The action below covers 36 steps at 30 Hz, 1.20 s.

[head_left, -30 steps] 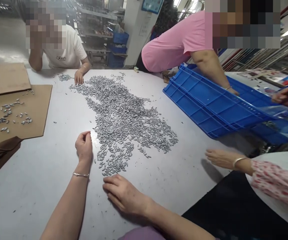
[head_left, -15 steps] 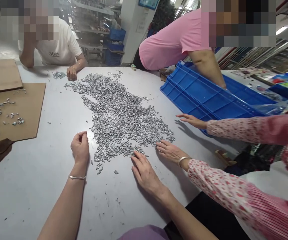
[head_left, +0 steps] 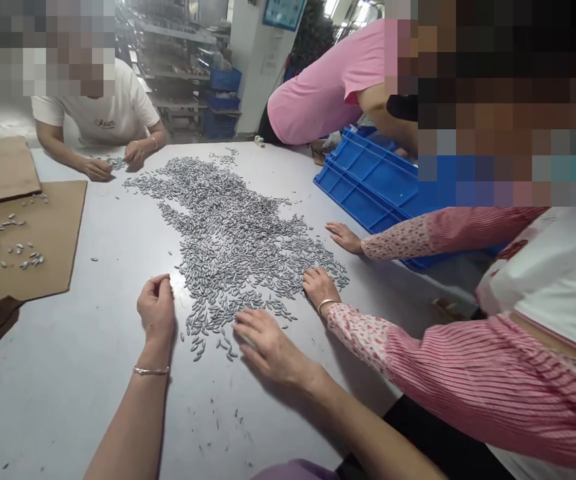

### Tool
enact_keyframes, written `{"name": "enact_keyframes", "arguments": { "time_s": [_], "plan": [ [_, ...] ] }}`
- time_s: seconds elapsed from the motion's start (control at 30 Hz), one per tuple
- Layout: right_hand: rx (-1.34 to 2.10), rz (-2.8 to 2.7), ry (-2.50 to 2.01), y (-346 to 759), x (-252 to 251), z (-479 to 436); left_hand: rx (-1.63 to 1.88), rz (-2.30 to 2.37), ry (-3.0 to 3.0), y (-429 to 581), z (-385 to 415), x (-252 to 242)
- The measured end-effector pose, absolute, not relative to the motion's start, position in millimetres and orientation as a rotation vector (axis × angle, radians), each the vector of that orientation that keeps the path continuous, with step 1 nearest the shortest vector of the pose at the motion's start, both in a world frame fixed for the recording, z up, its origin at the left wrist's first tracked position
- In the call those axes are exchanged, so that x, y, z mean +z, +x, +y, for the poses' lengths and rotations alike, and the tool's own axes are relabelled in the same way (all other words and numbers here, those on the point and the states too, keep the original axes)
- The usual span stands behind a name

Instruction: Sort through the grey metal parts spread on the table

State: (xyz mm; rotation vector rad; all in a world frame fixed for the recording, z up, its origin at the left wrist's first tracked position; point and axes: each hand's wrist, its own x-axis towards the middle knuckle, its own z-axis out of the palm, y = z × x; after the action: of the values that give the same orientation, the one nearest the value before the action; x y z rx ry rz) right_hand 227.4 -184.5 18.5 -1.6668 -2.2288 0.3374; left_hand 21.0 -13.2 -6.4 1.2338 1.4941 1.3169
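Observation:
A broad heap of small silvery-grey, spindle-shaped pieces [head_left: 228,233] spreads over the white table [head_left: 93,367]. My left hand [head_left: 155,310] rests just left of the heap's near end, its fingers curled together; whatever they may hold is hidden. Flat and with fingers stretched out, my right hand [head_left: 268,347] touches the near edge of the heap. A few loose pieces [head_left: 225,348] lie just left of its fingertips.
To the right, a co-worker's hands [head_left: 321,287] touch the heap's edge. Opposite, another person's hands [head_left: 99,168] are at a small pile. Cardboard [head_left: 58,240] with scattered pieces lies left. A person in pink [head_left: 318,100] leans over a blue crate [head_left: 368,173].
My right hand has slid left along the near edge of the heap. My left hand stays closed in place. The co-worker at right leans in, and the person opposite has lowered a hand to the table.

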Motion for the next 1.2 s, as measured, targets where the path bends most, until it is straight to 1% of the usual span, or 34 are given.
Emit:
{"name": "enact_keyframes", "arguments": {
  "time_s": [0.13,0.27,0.4,0.57,0.73,0.97,1.2],
  "plan": [
    [0.206,-2.083,-1.704,242,29,-126,1.344,1.482,1.195,20,-13,-5],
    [0.327,-2.104,-1.821,231,27,-63,1.353,1.434,1.116,18,-12,-1],
    [0.411,-2.184,-1.91,205,19,-36,1.387,1.363,0.936,15,-8,2],
    [0.336,-2.33,-1.754,186,12,-66,1.419,1.287,0.786,13,-1,0],
    [0.398,-2.448,-1.582,180,17,-123,1.431,1.271,0.754,12,-1,-1],
    [0.517,-2.37,-1.545,185,17,-182,1.433,1.25,0.737,12,-2,1],
    [0.514,-2.262,-1.462,195,14,-214,1.425,1.24,0.734,12,-2,6]
  ]
}}
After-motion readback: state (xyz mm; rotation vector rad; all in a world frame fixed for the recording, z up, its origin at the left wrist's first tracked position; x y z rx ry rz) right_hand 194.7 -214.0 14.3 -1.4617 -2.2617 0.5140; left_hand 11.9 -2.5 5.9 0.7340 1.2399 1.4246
